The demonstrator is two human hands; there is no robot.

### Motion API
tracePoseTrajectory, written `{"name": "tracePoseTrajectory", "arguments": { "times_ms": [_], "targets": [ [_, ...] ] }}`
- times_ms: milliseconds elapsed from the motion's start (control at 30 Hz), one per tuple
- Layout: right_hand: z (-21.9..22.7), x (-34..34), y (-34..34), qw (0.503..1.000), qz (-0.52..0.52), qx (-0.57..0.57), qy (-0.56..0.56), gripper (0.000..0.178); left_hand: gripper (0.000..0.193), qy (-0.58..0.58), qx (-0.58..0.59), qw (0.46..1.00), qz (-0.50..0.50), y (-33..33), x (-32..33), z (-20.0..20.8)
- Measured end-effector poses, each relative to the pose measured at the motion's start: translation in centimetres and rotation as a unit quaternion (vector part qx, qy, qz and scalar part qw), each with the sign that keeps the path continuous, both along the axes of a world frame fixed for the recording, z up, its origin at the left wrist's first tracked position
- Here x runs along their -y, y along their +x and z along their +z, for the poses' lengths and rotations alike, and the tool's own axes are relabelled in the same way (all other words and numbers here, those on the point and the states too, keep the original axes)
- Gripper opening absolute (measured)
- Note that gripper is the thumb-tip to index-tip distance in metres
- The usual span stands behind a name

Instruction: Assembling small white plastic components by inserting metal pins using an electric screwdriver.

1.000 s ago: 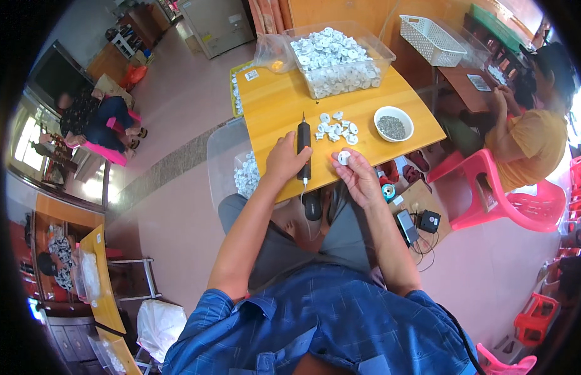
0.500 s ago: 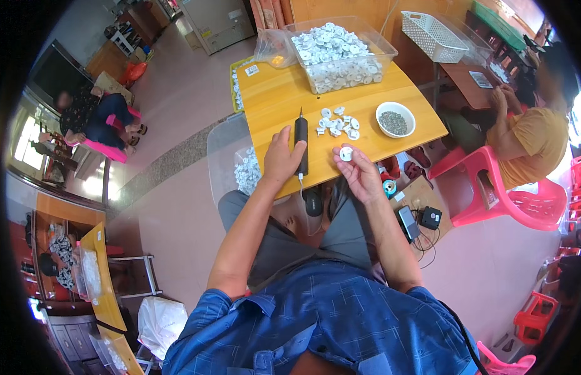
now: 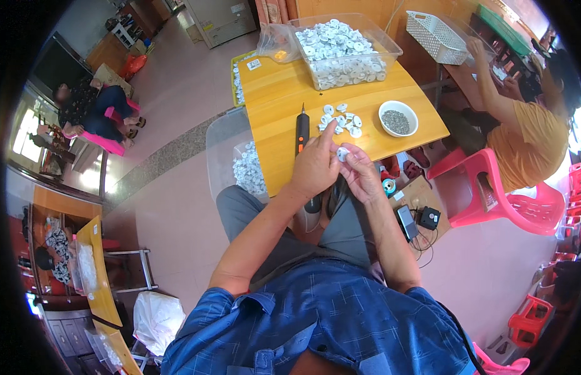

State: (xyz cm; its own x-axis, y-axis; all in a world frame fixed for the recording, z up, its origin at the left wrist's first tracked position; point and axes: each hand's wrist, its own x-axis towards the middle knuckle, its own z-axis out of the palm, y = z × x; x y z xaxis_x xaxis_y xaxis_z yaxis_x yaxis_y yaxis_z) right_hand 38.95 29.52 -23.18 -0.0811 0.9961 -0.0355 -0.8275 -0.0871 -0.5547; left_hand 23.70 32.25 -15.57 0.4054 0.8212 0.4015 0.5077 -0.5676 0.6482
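Right hand pinched white disc by near edge of bench | left hand beside disc, forefinger extended, grip unclear | screwdriver lay left of loose discs, bowl

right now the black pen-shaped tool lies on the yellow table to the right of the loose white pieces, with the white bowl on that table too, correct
Not quite: in the head view, the black pen-shaped tool lies to the left of the loose white pieces. It is on the yellow table, and so is the white bowl.
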Motion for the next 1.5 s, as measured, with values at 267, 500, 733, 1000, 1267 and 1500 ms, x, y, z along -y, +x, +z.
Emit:
{"name": "tracePoseTrajectory", "arguments": {
  "times_ms": [267,500,733,1000,1267,1500],
  "targets": [
    [0.0,0.3,-0.1,0.999,-0.008,0.048,-0.006,0.029,0.073,0.011,-0.011,1.000,0.010,0.9,-0.3,-0.5],
    [-0.1,0.2,0.1,0.999,-0.002,0.044,-0.008,0.030,0.071,0.046,-0.042,0.998,-0.001,1.1,-0.6,-0.2],
    [-0.3,0.2,0.3,1.000,0.008,0.029,0.001,0.033,0.074,0.066,-0.064,0.996,-0.003,1.2,-0.7,-0.6],
    [-0.4,0.1,0.4,0.999,0.009,0.035,-0.002,0.032,0.076,0.078,-0.059,0.995,-0.023,1.1,-1.1,-0.6],
    [-0.8,0.1,0.0,1.000,0.001,0.020,-0.008,0.033,0.076,0.116,-0.061,0.991,-0.023,1.3,-1.0,-1.2],
    [-1.9,0.0,0.1,1.000,0.005,-0.004,-0.012,0.040,0.078,0.135,-0.050,0.989,-0.037,1.3,-0.7,-1.4]
  ]
}}
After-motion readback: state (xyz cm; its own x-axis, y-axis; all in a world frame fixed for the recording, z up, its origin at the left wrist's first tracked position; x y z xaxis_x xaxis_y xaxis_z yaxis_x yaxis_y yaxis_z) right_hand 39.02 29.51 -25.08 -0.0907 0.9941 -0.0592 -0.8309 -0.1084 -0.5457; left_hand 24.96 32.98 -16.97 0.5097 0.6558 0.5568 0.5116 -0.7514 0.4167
